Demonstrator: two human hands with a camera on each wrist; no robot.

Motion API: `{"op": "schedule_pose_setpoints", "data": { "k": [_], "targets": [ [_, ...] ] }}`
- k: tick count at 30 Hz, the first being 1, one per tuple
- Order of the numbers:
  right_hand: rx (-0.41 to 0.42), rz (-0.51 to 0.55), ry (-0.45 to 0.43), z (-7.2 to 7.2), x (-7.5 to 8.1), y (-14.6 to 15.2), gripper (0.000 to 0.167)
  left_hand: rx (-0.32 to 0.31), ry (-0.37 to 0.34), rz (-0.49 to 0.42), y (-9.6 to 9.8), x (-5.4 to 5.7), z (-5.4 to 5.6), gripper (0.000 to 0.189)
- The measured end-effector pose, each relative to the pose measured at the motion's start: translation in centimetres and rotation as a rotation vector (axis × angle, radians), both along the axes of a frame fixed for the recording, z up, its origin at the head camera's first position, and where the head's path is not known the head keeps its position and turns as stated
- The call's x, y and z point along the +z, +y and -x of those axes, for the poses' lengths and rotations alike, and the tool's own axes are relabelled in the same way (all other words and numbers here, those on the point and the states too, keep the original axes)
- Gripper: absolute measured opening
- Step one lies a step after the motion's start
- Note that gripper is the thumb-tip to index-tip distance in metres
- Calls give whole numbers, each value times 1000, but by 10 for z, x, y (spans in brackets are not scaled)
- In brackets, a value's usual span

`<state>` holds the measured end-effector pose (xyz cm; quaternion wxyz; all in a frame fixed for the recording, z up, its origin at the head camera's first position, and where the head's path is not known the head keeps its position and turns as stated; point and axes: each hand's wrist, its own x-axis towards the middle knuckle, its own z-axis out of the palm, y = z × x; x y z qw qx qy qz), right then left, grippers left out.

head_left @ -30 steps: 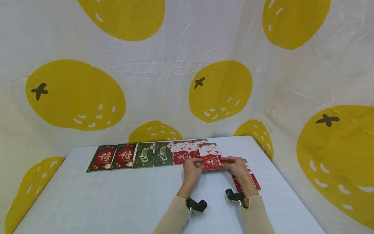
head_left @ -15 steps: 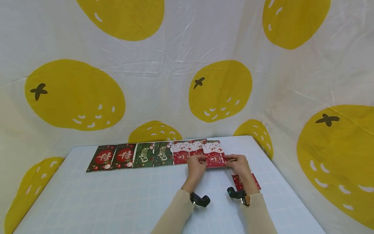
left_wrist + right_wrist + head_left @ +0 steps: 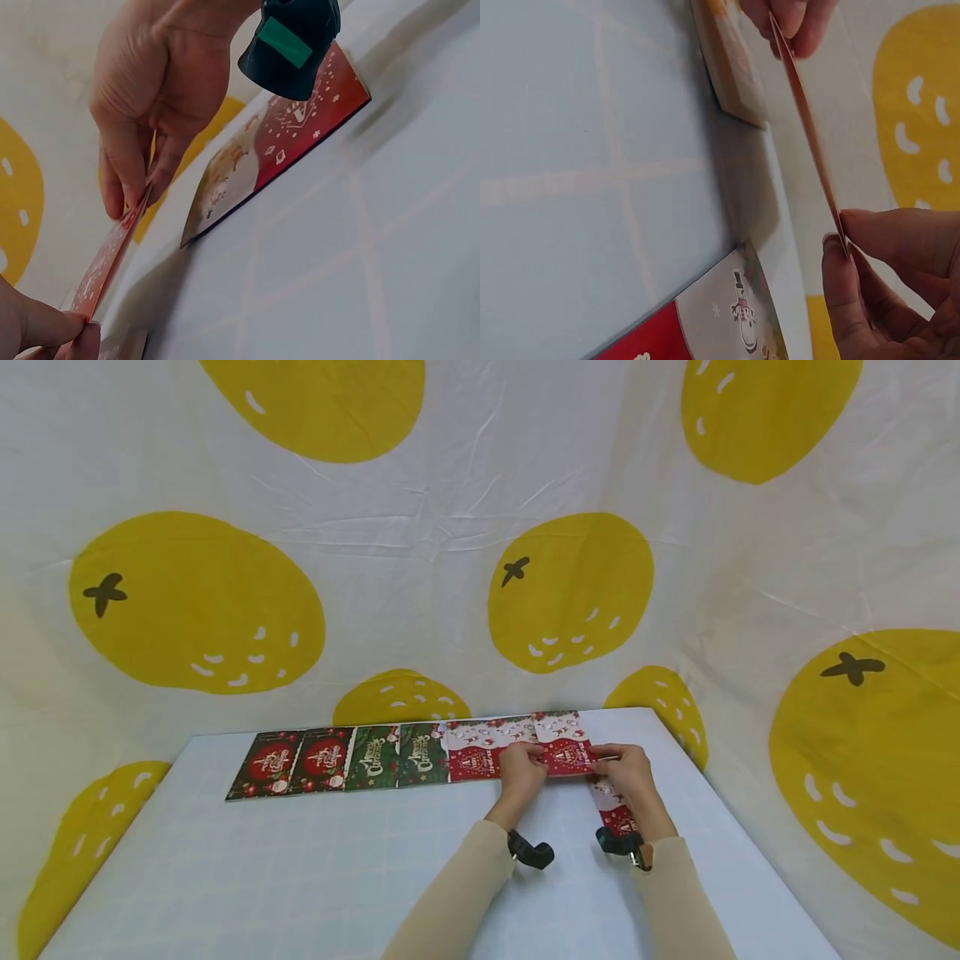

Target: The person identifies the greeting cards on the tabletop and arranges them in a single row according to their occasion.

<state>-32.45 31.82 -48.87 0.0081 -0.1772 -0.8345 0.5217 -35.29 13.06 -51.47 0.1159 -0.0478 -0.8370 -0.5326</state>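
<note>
A red-and-white Christmas card (image 3: 567,750) is held up between both hands at the right end of a row of cards. My left hand (image 3: 522,773) pinches its lower left edge between thumb and fingers. On the opposite edge, my right hand (image 3: 628,777) pinches the card likewise. The right wrist view shows the held card (image 3: 810,135) edge-on, raised off the table. Another red-and-white card (image 3: 613,806) lies below my right hand, partly covered by the wrist. Just left of the held card are red-and-white cards (image 3: 472,752), one partly hidden by my left hand.
Farther left the row continues with two green cards (image 3: 372,757) and two dark red cards (image 3: 264,765). The light blue table (image 3: 300,877) ends at the back against a curtain (image 3: 420,610) with yellow fruit prints.
Both hands have moved the held card right and a little toward the back, uncovering more of the red-and-white cards in the row. The other cards stay in place.
</note>
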Motion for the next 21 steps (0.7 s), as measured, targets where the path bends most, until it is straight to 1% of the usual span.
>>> {"op": "schedule_pose_setpoints", "data": {
  "k": [4, 6, 10, 13, 16, 21],
  "targets": [
    [-8, -25, 0, 6, -4, 5, 37, -1, -66, 13, 6, 4, 3, 29],
    [-14, -40, -2, 9, -5, 6, 37, -2, -84, 28, 8, 5, 5, 30],
    [-15, -64, -10, 14, -3, 5, 37, -1, -86, 79, 11, 7, 11, 31],
    [-13, -69, -21, 16, 0, 7, 38, -19, -93, 99, 15, 6, 15, 30],
    [-10, -68, -27, 17, 2, 9, 38, -45, -115, 95, 18, 6, 17, 28],
    [1, -84, -21, 22, -3, 10, 38, -35, -137, 101, 20, 4, 18, 25]
  ]
}}
